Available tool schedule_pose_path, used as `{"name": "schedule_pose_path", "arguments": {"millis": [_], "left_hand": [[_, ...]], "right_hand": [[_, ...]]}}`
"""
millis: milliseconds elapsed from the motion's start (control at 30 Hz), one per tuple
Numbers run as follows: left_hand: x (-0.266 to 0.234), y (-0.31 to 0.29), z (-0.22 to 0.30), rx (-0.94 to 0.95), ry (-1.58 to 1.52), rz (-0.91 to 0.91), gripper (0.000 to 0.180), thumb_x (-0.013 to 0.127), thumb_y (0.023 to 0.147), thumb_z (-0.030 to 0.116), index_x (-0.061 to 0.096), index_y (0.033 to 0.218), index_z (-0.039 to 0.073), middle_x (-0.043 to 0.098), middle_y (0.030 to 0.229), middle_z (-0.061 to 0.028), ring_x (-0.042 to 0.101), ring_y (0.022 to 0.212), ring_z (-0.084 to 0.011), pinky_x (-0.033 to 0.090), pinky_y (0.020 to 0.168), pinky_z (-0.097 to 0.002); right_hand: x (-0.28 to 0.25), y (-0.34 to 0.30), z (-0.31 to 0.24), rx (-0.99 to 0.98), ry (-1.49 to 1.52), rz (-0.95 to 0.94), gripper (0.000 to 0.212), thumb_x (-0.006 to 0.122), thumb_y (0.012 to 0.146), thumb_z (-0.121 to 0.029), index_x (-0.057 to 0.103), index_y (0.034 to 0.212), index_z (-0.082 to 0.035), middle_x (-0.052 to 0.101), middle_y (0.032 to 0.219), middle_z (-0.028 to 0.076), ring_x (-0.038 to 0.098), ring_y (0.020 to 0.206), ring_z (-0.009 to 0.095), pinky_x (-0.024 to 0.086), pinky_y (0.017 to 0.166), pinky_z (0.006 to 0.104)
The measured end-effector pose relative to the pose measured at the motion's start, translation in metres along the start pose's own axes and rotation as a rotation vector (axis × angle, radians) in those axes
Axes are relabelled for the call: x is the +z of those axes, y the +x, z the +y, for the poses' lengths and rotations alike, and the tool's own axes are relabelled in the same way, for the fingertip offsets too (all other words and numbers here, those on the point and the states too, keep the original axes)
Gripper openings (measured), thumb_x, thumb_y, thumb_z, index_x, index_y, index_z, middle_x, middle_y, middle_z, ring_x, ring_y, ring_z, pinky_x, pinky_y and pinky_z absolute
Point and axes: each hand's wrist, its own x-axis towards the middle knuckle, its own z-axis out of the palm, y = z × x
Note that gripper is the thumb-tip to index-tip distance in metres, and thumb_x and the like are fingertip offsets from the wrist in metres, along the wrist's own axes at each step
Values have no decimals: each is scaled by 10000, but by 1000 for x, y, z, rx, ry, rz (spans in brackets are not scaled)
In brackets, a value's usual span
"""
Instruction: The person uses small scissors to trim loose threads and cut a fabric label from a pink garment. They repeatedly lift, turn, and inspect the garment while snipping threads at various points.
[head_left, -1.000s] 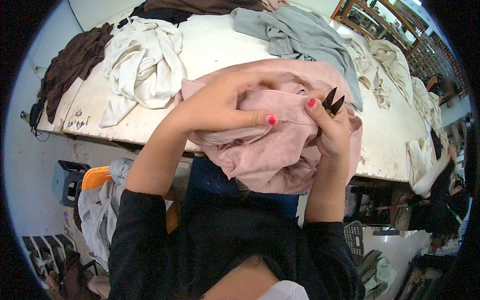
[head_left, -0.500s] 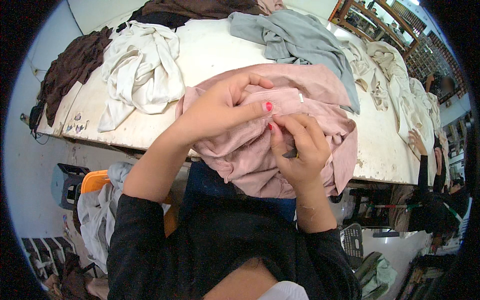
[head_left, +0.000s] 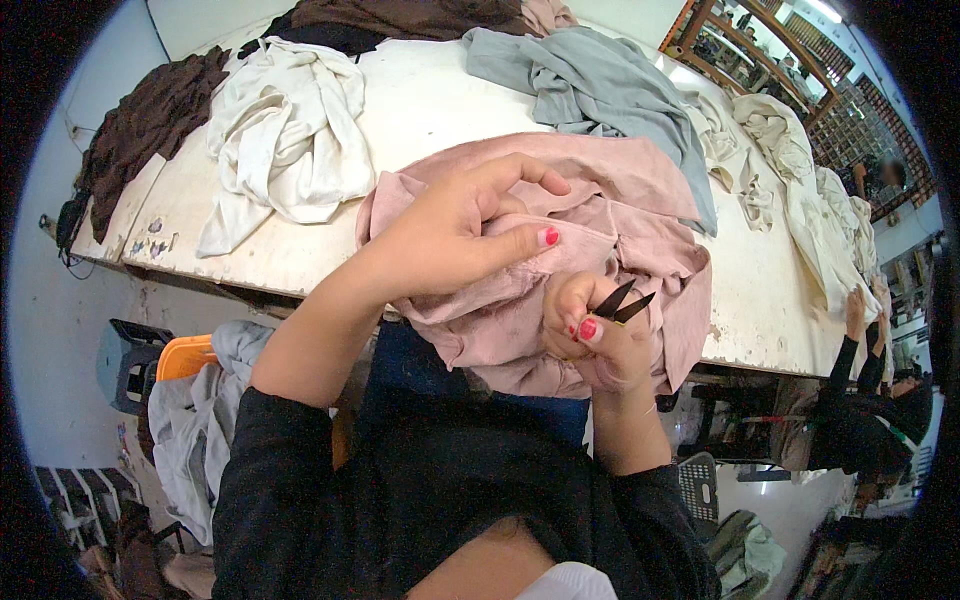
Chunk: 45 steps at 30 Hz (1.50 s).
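Your hands work a pink garment at the table's near edge.

Head view: your left hand (head_left: pixel 455 235) grips a bunched fold of the pink garment (head_left: pixel 610 215), which drapes over the near edge of the white table (head_left: pixel 420 110). Your right hand (head_left: pixel 590 335) is closed around small black snips (head_left: pixel 620 302), just below that fold. A cream shirt (head_left: pixel 285 130) lies left of the garment, a grey shirt (head_left: pixel 600 90) behind it.

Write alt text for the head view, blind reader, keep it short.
A person's left hand grips a crumpled pale pink fabric garment at the edge of a worn white worktable, while the right hand holds small black thread snips against the cloth. A cream garment, a grey-blue garment and dark brown clothes lie spread on the table behind.
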Motion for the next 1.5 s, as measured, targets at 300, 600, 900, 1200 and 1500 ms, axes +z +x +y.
{"name": "schedule_pose_path", "arguments": {"millis": [300,600,900,1200,1500], "left_hand": [[0,5,-11,283,69,-255,173,505,916,126,610,922,-11,596,846,-77,552,808,-153,440,789,-273],[2,3,-5,267,250,-60,212,508,947,181,534,869,-14,518,718,-118,490,676,-182,429,653,-308],[9,1,-2,307,285,-37,177,474,963,159,488,893,-2,501,741,-148,481,680,-260,427,668,-328],[8,-1,-3,308,314,-47,170,477,955,155,482,892,-2,505,750,-170,487,685,-297,424,666,-342],[-2,-4,-2,294,123,-150,167,549,915,159,527,1000,17,579,875,-89,556,829,-191,442,766,-292]], "right_hand": [[-4,10,-22,-98,-389,362,84,569,890,-60,563,956,-8,472,736,-51,387,590,36,289,508,191],[22,-4,-37,-293,-1223,383,185,519,923,-132,547,1047,2,554,822,121,537,688,287,436,632,344],[35,-8,-30,-96,-1539,296,158,550,902,-152,589,991,-27,568,754,159,582,653,355,446,555,420],[39,-5,-28,-166,-1611,286,124,580,880,-153,611,918,-39,555,719,138,581,605,334,443,514,401],[8,3,-45,-389,-1483,263,310,645,838,-209,614,1083,-21,634,966,156,626,879,314,483,759,367]]}}
